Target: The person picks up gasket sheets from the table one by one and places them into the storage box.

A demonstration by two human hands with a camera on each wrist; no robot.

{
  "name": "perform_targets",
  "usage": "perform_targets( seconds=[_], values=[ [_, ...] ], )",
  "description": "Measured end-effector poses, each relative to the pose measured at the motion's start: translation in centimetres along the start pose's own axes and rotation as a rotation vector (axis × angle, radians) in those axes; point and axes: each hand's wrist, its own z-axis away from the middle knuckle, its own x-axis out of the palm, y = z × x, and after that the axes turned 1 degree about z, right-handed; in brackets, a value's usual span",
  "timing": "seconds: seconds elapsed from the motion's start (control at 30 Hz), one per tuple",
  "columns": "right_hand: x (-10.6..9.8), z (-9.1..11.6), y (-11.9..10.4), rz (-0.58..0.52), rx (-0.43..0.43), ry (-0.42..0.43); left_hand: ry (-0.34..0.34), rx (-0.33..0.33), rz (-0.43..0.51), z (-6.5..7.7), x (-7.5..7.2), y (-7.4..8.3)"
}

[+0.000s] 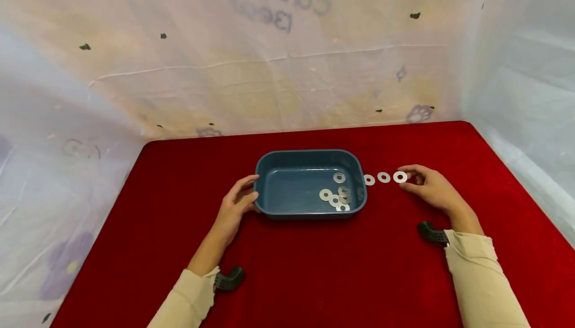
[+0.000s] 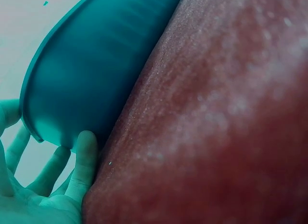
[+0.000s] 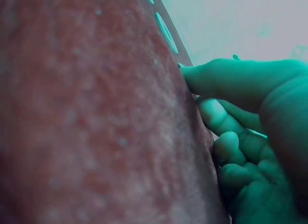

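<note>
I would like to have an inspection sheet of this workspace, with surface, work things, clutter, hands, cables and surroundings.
Surface: red-covered table.
Job's things: blue rectangular tray, several flat washers inside towards its right end; row of three washers outside, right of it.
Clutter: nothing seen.
Hands: left hand touches the tray's left end; right hand pinches the outermost washer.
Cables: nothing seen.
Surroundings: pale printed sheets behind and at both sides.

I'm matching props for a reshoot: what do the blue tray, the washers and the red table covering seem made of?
Blue tray: probably satin plastic, with smooth rounded walls and soft highlights.
Washers: likely metal, silvery with a dull shine; which metal is unclear.
Red table covering: apparently matt cloth, looking fuzzy up close.
</note>
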Motion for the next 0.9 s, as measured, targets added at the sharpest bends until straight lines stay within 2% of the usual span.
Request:
perform_targets(
  seconds=[0.43,0.63,0.9],
  values=[
    [0.2,0.2,0.2,0.075,0.048,-0.007,-0.006,-0.007,-0.007,0.1,-0.1,-0.1],
    [0.1,0.1,-0.3,0.077,0.042,0.073,-0.002,-0.012,-0.007,0.0,-0.2,-0.1],
    [-0.4,0.1,-1.1,0.026,0.051,0.158,0.001,-0.008,0.005,0.1,-0.1,0.1]
  ],
)
